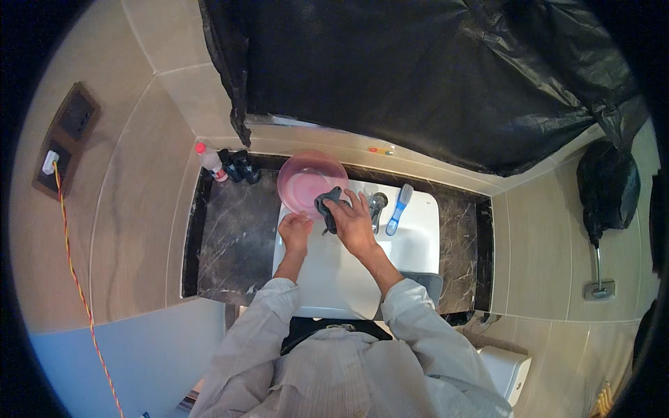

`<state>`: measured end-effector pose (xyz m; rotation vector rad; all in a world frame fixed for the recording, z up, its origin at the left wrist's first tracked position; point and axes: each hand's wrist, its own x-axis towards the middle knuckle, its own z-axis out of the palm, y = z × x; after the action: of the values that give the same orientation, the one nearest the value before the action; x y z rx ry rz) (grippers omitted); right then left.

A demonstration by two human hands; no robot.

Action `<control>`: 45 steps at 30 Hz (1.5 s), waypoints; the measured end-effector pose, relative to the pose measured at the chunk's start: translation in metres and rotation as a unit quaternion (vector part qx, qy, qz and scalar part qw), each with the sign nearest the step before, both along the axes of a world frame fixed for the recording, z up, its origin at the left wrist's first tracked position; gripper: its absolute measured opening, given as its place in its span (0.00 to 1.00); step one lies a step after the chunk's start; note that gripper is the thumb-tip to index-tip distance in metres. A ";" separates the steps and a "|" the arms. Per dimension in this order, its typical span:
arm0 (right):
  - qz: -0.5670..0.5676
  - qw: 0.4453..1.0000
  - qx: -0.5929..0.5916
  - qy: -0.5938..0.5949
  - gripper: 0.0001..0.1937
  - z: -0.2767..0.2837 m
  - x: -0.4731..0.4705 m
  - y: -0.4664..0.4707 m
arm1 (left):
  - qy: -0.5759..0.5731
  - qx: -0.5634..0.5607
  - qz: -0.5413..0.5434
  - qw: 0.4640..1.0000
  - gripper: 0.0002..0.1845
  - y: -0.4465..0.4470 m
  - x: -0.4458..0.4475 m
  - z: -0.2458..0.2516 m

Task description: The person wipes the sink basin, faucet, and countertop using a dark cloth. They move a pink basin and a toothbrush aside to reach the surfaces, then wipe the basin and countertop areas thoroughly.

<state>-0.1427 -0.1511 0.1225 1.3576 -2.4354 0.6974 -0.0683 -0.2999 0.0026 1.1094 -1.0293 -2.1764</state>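
Note:
A pink translucent plastic basin stands at the back left of the white washbasin, partly over the dark marble counter. My right hand grips a dark grey cloth at the basin's right front edge. My left hand is at the basin's front rim, fingers curled; it seems to pinch the rim, though the fingertips are hard to make out. Just right of my right hand is the metal faucet. A blue brush with pale bristles lies on the washbasin ledge beside the faucet.
A red-capped bottle and dark bottles stand at the counter's back left corner. Black plastic sheeting hangs above. A grey cloth drapes over the washbasin's front right. A plugged-in twisted cord hangs down the left wall.

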 end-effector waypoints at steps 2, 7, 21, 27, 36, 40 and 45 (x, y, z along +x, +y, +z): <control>0.002 1.000 -0.019 -0.004 0.24 0.000 0.004 -0.002 | -0.032 0.016 -0.023 0.999 0.09 0.002 0.015 0.005; 0.010 0.996 -0.074 -0.040 0.23 -0.015 0.019 -0.020 | -0.064 0.034 -0.058 0.996 0.09 0.005 0.053 0.018; 0.095 0.955 0.068 -0.274 0.20 -0.071 0.074 -0.067 | -0.029 0.022 0.012 0.999 0.10 0.024 0.126 0.007; 0.149 0.936 0.098 -0.305 0.24 -0.074 0.077 -0.072 | -0.032 0.014 -0.011 0.999 0.10 0.025 0.143 0.000; 0.252 0.952 0.094 -0.144 0.24 -0.089 0.075 -0.055 | -0.176 -0.068 -0.018 0.982 0.17 0.002 0.164 0.018; 0.243 0.954 0.094 -0.152 0.26 -0.090 0.077 -0.054 | -0.147 -0.194 0.052 0.969 0.19 -0.018 0.155 0.025; 0.220 0.945 0.053 -0.235 0.24 -0.095 0.092 -0.054 | -0.218 -0.218 0.016 0.951 0.17 -0.015 0.155 0.032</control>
<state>-0.0510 -0.2047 0.0277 2.0121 -2.5564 1.1202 0.0867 -0.3151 0.0348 1.3972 -1.5741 -1.5862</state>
